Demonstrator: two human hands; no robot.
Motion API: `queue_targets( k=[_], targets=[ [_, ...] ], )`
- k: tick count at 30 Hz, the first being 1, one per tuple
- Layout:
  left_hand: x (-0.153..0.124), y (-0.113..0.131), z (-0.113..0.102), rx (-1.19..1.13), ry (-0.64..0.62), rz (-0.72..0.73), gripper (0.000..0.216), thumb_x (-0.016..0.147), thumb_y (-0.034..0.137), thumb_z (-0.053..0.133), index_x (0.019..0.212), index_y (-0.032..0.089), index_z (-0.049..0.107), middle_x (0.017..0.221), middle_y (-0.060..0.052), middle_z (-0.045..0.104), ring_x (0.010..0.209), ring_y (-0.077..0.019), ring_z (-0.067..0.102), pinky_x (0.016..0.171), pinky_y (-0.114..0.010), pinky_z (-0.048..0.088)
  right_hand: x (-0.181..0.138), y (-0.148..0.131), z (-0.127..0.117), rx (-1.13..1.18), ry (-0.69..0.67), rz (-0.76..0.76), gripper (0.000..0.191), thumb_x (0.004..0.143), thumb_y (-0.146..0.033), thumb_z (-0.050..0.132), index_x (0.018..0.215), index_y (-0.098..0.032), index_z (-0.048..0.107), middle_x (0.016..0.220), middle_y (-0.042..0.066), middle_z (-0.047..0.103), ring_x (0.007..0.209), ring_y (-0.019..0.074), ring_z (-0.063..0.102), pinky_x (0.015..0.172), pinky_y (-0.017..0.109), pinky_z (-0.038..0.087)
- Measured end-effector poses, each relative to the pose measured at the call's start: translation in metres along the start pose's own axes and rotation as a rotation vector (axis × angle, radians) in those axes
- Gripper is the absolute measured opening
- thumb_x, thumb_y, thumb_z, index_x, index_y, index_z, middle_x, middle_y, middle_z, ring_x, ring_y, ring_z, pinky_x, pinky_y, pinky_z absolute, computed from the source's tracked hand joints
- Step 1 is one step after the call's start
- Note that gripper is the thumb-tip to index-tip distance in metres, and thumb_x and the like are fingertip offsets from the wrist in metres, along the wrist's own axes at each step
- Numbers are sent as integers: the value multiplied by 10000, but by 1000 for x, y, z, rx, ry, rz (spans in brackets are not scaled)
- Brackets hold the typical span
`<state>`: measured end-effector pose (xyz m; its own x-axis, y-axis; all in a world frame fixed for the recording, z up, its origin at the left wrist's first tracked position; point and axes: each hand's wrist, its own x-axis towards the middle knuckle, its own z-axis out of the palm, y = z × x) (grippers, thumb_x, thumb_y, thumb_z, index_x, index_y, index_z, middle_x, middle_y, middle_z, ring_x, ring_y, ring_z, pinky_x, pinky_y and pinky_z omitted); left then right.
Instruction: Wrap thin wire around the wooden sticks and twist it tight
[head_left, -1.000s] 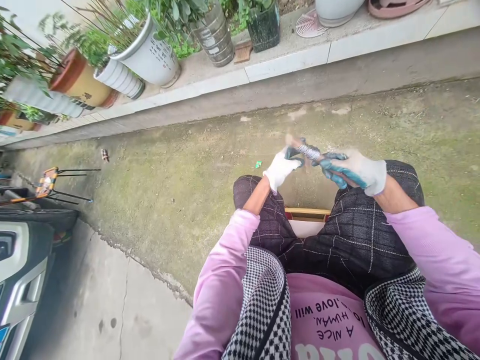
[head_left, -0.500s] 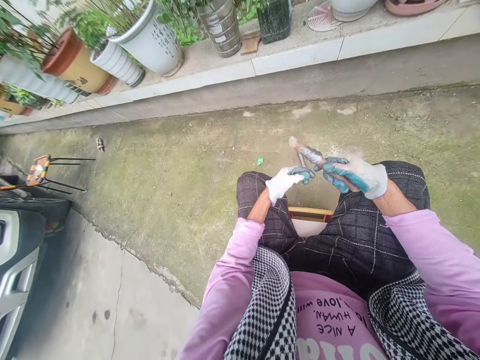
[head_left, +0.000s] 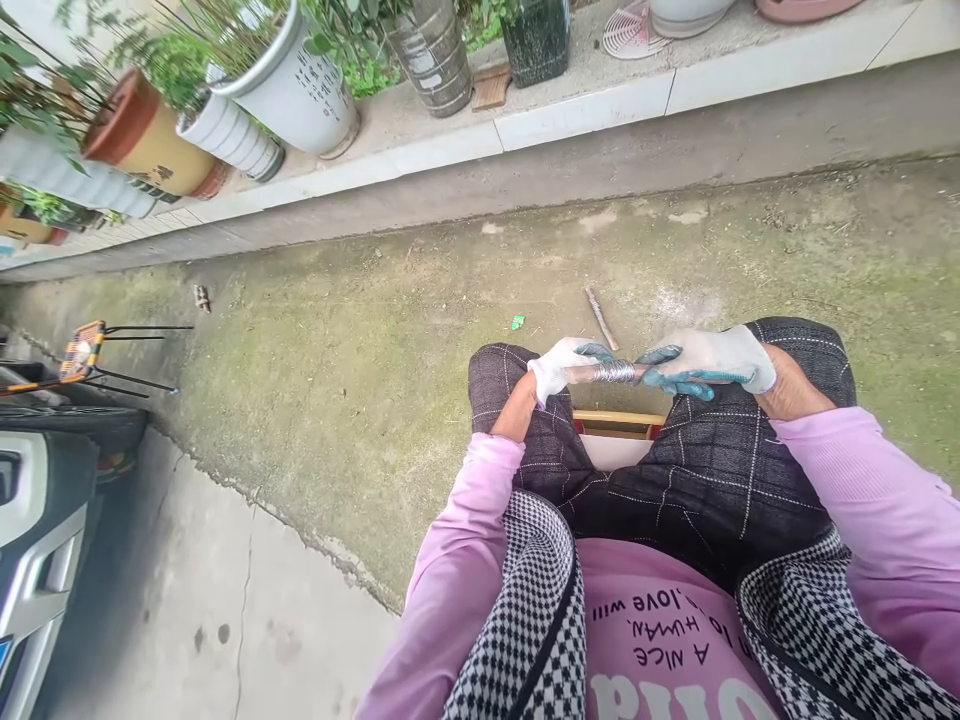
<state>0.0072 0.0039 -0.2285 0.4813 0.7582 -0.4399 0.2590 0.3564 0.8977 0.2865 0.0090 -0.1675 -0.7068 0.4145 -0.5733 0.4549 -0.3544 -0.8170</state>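
A wooden stick with silvery wire wound round its middle [head_left: 616,372] lies roughly level between my hands, above my lap. My right hand [head_left: 709,362], in a white glove with blue-coated fingers, is closed round its right part. At the other end my left hand [head_left: 574,358], gloved alike, holds the stick, with its fingers partly hidden behind the wood. On the ground just beyond my hands rests a second, thinner stick [head_left: 600,318].
Between my knees shows part of a low wooden stool [head_left: 615,418]. Potted plants, one in a white pot [head_left: 304,95], line a tiled ledge [head_left: 585,120] ahead. A small green scrap [head_left: 518,322] lies on the ground. A woven chair [head_left: 82,352] and a vehicle [head_left: 45,540] are at left.
The wire-wound stick has swung from pointing up and left to nearly level. My left hand, earlier beside it, now holds its left end. The stick on the ground shows more fully.
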Motion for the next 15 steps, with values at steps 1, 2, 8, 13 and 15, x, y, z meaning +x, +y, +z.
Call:
queue_targets(
  k=[1, 2, 8, 13, 15],
  targets=[
    [0, 0, -1, -12, -4, 17, 167, 692, 229, 913, 807, 150, 822, 868, -56, 815, 874, -214, 739, 880, -316, 601, -1, 0, -2, 31, 9, -7, 426, 831, -520, 881, 1018, -143, 819, 644, 4, 659, 439, 104, 477, 381, 234, 360],
    [1, 0, -2, -11, -2, 28, 174, 687, 244, 925, 777, 152, 808, 846, -60, 803, 862, -218, 731, 862, -324, 597, -3, 0, -4, 66, 18, -13, 447, 817, -535, 897, 1017, -145, 813, 636, 2, 653, 427, 105, 478, 382, 241, 360],
    [-6, 10, 2, -85, 14, 20, 256, 785, 358, 887, 745, 141, 756, 774, -49, 735, 746, -160, 644, 782, -318, 538, -9, -1, -6, 229, 87, -147, 539, 777, -624, 969, 970, -171, 750, 641, -9, 610, 441, 108, 489, 413, 255, 386],
    [-19, 25, 0, -188, -48, 99, 375, 778, 460, 926, 848, 115, 798, 873, -88, 769, 840, -179, 676, 920, -359, 551, -11, -3, -3, 321, 183, -143, 591, 781, -626, 970, 1071, -171, 729, 676, -26, 603, 452, 112, 469, 397, 255, 361],
    [-20, 27, 0, -203, -55, 96, 384, 787, 462, 932, 876, 109, 810, 917, -109, 791, 870, -192, 690, 956, -378, 553, -10, -2, -3, 336, 222, -147, 587, 789, -621, 958, 1086, -171, 725, 667, -37, 585, 444, 110, 451, 390, 258, 351]
  ],
)
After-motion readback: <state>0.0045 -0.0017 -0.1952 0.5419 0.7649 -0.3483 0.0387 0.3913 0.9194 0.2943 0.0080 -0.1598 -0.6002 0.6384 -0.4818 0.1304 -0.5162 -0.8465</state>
